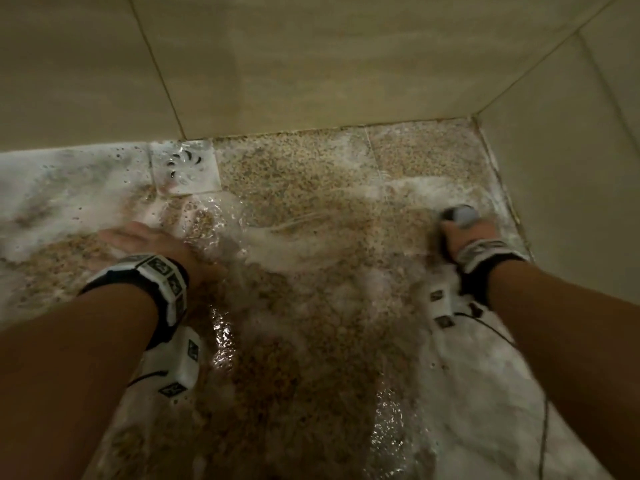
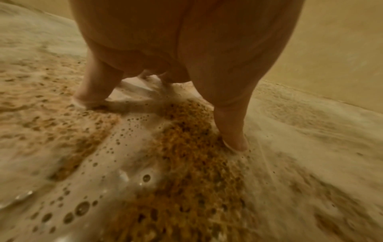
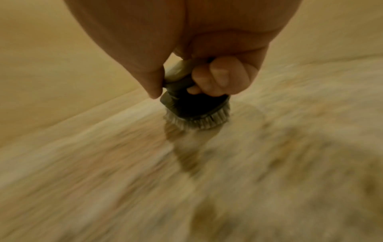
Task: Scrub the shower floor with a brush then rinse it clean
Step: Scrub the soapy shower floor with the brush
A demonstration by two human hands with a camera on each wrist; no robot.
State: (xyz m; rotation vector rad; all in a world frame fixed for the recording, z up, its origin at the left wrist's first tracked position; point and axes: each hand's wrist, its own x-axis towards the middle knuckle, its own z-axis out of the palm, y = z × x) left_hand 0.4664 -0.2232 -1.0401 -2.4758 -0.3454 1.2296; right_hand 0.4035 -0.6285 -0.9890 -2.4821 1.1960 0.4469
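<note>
Overhead, the left hand (image 1: 145,237) presses flat on the foamy floor (image 1: 311,188). Only the wrist view shows the right hand (image 3: 207,68) clenching the brush (image 3: 194,108), bristles down.

Beige wall tiles (image 1: 311,57) rise in front of me, large and smooth, split by thin dark grout lines (image 1: 156,67). A second tiled wall (image 1: 571,168) closes in on my right, and the two meet at a corner (image 1: 472,116). Along the foot of the front wall sits a square white drain cover (image 1: 185,167) with curved slots, wet and glinting. Light is dim and yellowish, brightest on the pale patch at my far left. Through my wrist views the walls show only as a blurred tan band.
</note>
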